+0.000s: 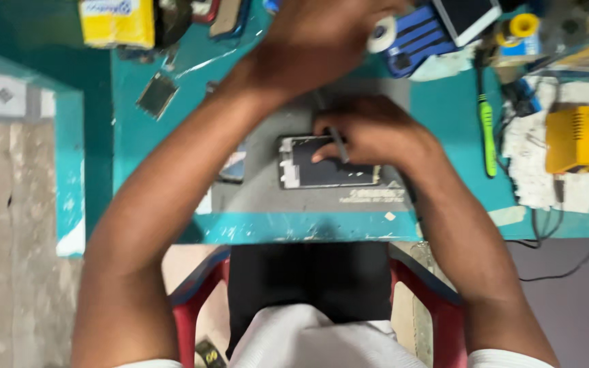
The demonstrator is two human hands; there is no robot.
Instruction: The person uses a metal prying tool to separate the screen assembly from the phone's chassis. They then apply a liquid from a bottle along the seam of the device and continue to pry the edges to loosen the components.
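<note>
I sit on a red chair [202, 300] and look down at my lap and my two arms. Just past my knees is the front edge of the blue-green table [138, 123]. A grey mat [260, 197] lies on it.

On the mat lies a phone [325, 170], flat, with its dark side up and a pale strip at its left end. My right hand [369, 133] rests on the top right part of the phone. My fingers are curled around a thin grey tool [337, 143], and its tip touches the phone. One fingertip presses on the dark part too.

My left hand [315, 41] is farther away, up over the back of the mat. It is blurry, so I cannot tell if it is open or closed or if it holds anything.

To the right lies a green screwdriver [487, 133], well apart from the phone. Past it is a yellow box [583, 138] with wires. Near the far edge I see a roll of white tape [381, 34], a blue case [420, 37] and a yellow pack [117, 22] on the left.
</note>
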